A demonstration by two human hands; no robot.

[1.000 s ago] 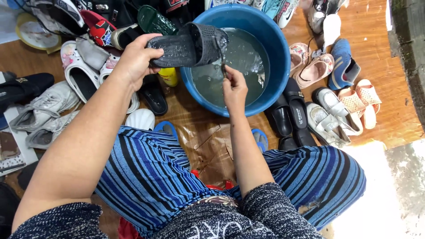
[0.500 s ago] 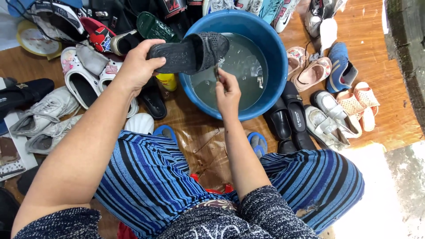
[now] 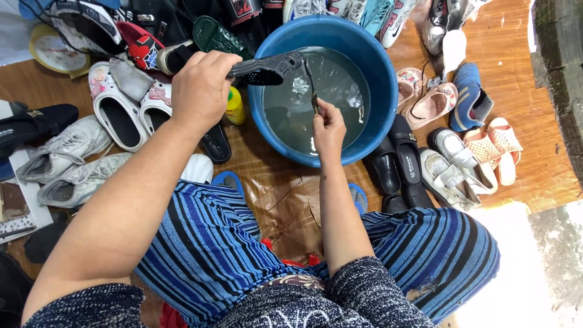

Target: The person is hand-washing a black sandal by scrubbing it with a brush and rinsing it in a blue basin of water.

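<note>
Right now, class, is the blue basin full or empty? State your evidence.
Partly full. The blue basin holds murky grey water below its rim; the left hand holds a dark slipper over it.

Bright, even daylight, soft shadows, sharp focus, slight wide-angle bending at edges

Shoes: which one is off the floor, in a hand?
The dark perforated slipper, gripped by the left hand over the blue basin's rim. All other shoes lie on the floor around the basin.
</note>
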